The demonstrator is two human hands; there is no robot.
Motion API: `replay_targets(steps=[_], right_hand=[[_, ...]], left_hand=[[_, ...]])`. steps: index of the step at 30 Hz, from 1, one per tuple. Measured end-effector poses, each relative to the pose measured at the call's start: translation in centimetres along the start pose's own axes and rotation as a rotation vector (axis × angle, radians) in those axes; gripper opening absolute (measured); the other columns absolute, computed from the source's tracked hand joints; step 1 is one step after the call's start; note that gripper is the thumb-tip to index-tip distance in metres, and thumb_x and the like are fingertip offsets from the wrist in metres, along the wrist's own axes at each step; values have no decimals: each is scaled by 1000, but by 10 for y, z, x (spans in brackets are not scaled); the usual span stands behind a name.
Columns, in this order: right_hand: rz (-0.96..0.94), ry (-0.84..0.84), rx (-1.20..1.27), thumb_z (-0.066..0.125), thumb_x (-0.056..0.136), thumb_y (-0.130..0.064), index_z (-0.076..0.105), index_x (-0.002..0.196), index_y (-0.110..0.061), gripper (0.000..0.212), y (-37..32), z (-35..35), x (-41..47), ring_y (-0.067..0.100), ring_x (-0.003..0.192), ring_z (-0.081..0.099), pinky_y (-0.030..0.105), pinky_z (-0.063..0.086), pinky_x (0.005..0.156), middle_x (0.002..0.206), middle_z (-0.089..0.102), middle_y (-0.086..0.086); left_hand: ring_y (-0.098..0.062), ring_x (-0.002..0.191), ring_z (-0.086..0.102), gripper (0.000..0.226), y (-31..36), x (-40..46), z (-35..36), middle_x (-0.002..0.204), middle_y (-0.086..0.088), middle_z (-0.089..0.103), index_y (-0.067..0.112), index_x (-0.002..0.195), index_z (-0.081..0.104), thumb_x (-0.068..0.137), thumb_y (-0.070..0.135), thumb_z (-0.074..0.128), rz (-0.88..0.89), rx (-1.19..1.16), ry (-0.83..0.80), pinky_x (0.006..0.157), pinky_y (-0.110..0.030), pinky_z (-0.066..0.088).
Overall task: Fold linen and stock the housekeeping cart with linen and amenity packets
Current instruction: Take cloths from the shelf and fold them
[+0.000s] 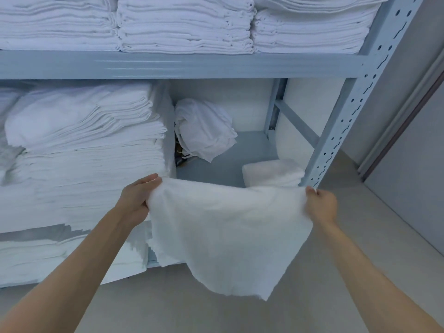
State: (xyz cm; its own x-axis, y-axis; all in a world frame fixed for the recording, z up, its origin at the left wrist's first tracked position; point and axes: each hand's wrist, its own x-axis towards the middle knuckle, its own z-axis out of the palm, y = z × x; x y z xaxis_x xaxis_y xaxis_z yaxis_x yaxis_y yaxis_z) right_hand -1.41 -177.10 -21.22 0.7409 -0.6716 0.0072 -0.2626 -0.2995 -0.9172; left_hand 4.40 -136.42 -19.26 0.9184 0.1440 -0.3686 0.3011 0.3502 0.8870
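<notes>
I hold a white towel spread out in front of the grey rack, my left hand pinching its upper left corner with fingers pressed together over the edge, my right hand curled round the upper right corner. The towel hangs free below my hands, its lower corner drooping over the floor. Behind it, a folded towel lies on the shelf beside a crumpled bundle and tall linen stacks.

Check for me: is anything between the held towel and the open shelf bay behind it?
Nothing visible blocks it. Both hands hold the towel in front of the bay's bare floor; a folded towel sits at its right.
</notes>
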Motion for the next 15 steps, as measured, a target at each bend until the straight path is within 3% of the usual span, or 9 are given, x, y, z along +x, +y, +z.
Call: replay_targets(steps=[4, 7, 11, 13, 15], right_hand=[[114, 34, 121, 54, 100, -16, 52, 70, -1, 33, 0, -19, 27, 18, 53, 38, 28, 29, 51, 60, 44, 3], [121, 72, 163, 56, 99, -18, 44, 64, -6, 39, 3, -25, 41, 18, 52, 32, 28, 26, 50, 57, 39, 3], [129, 63, 197, 60, 96, -18, 42, 56, -8, 45, 4, -31, 51, 18, 49, 32, 26, 27, 49, 54, 40, 1], [143, 52, 221, 61, 95, -19, 51, 61, -3, 39, 4, -33, 54, 19, 52, 38, 25, 31, 50, 57, 46, 2], [151, 57, 234, 62, 94, -19, 47, 56, -7, 42, 4, -34, 58, 18, 50, 37, 26, 30, 50, 56, 44, 0]], left_hand=[[-20, 80, 62, 23, 5, 6, 6, 103, -14, 68, 12, 111, 69, 97, -1, 55, 135, 124, 48, 69, -27, 55], [-18, 66, 51, 25, 9, 8, 10, 97, -14, 60, 8, 117, 66, 98, 1, 51, 303, 378, 170, 62, -29, 42], [-24, 84, 52, 24, 8, 11, 4, 114, -10, 56, 12, 122, 60, 101, 14, 48, 392, 687, 222, 59, -29, 38], [-26, 92, 52, 22, 5, 10, 4, 112, -11, 54, 14, 122, 56, 103, 20, 46, 413, 850, 232, 59, -30, 38], [-29, 91, 51, 21, 1, 10, 7, 104, -16, 56, 11, 120, 53, 103, 23, 46, 422, 962, 237, 61, -34, 39]])
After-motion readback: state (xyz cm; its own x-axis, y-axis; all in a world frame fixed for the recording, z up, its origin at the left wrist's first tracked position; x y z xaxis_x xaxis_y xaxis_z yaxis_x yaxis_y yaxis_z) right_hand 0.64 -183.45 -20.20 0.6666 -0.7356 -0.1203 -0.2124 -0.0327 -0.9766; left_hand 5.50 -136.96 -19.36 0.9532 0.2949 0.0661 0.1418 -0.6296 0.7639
